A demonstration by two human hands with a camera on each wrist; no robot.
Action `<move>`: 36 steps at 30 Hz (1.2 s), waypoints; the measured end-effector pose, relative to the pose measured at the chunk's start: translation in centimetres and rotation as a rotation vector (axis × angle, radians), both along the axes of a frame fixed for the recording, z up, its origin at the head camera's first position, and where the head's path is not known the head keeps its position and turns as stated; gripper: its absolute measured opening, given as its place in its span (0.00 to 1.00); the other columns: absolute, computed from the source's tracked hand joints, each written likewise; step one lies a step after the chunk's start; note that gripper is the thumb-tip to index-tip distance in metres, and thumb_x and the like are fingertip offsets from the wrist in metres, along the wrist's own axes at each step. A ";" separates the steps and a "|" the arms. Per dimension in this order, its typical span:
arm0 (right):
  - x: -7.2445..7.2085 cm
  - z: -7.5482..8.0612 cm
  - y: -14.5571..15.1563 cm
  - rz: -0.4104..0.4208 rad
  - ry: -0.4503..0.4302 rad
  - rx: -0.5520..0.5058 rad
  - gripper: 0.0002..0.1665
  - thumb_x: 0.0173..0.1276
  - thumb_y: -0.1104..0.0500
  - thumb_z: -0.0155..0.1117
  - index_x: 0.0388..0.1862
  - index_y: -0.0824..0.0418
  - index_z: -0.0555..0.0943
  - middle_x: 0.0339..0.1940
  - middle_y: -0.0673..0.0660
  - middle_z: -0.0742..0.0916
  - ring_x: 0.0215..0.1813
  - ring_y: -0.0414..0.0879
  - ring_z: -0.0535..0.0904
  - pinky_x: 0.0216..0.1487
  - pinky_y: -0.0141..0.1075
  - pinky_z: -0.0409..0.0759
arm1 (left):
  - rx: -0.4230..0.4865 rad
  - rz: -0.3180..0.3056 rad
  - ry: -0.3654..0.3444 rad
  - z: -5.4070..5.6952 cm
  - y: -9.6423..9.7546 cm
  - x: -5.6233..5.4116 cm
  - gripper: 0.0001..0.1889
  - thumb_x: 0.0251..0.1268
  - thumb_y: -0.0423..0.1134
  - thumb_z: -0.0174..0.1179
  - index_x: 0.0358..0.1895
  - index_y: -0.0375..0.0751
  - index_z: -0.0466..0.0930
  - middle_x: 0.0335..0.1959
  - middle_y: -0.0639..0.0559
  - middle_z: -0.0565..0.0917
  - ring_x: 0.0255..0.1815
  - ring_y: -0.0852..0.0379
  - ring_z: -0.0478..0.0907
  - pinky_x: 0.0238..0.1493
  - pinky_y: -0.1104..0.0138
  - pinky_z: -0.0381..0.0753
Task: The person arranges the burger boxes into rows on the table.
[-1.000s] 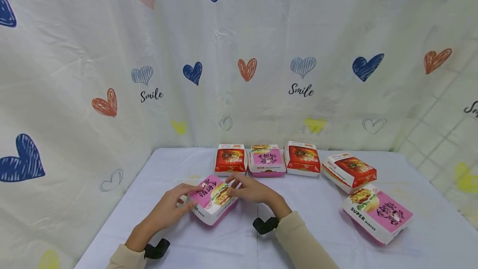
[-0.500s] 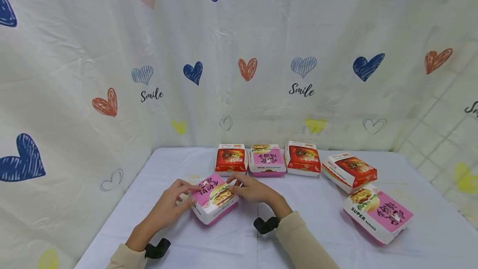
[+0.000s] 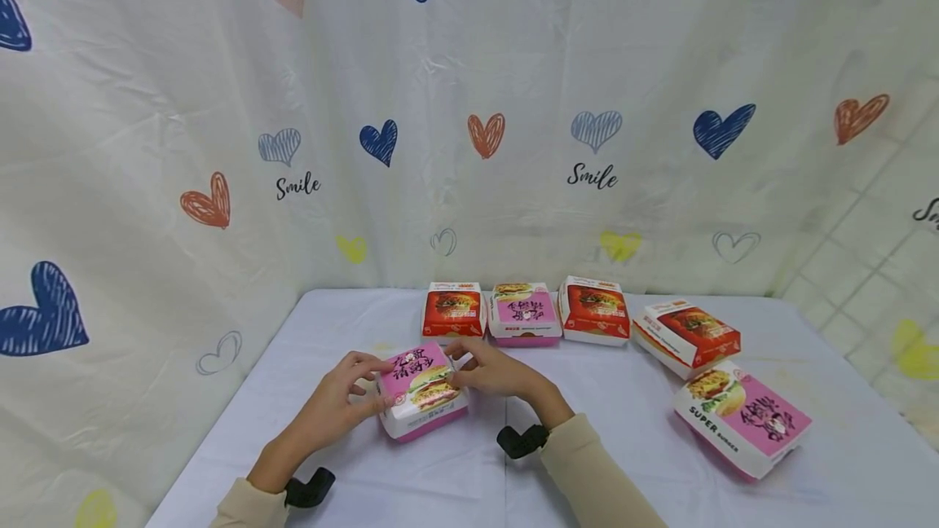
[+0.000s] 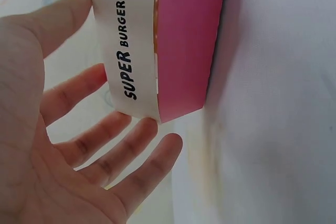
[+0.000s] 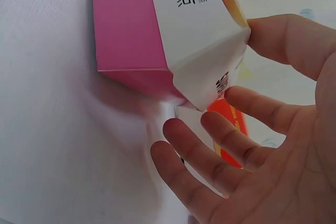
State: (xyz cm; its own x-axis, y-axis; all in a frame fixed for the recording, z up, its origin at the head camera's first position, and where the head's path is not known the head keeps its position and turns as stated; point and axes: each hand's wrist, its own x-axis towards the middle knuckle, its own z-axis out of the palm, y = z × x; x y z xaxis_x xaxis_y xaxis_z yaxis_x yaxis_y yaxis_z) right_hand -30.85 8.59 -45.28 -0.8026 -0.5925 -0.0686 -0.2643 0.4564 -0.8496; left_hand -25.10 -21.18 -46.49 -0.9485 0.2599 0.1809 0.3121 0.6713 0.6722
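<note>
A pink-and-white burger box point(image 3: 421, 389) lies near the middle left of the table, its lid printed with a burger and black lettering. My left hand point(image 3: 337, 402) holds its left edge, thumb point(image 4: 68, 19) and index finger at the white lid. From the other side, my right hand point(image 3: 502, 371) pinches the lid's corner, with the thumb point(image 5: 286, 38) on top and the index fingertip at the side. In both wrist views the remaining fingers spread beside the box. Its pink base sits close over the white cloth.
Behind it stand a red burger box point(image 3: 453, 312), a pink one point(image 3: 524, 314) and another red one point(image 3: 594, 310) in a row. To the right, a red box point(image 3: 688, 336) touches a pink box point(image 3: 744, 418). A heart-printed curtain point(image 3: 513, 210) hangs behind the table.
Between my hands the pink burger box has turned clockwise, so its near side faces me more squarely. Both hands stay almost in place; the other boxes have not moved.
</note>
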 end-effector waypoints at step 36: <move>-0.1 0.0 0.1 0.039 -0.051 0.070 0.56 0.62 0.42 0.74 0.83 0.48 0.56 0.77 0.55 0.69 0.66 0.55 0.73 0.63 0.55 0.78 | -0.026 -0.099 -0.038 0.1 0.0 0.3 0.35 0.65 0.59 0.67 0.72 0.52 0.73 0.73 0.49 0.74 0.71 0.47 0.73 0.57 0.62 0.83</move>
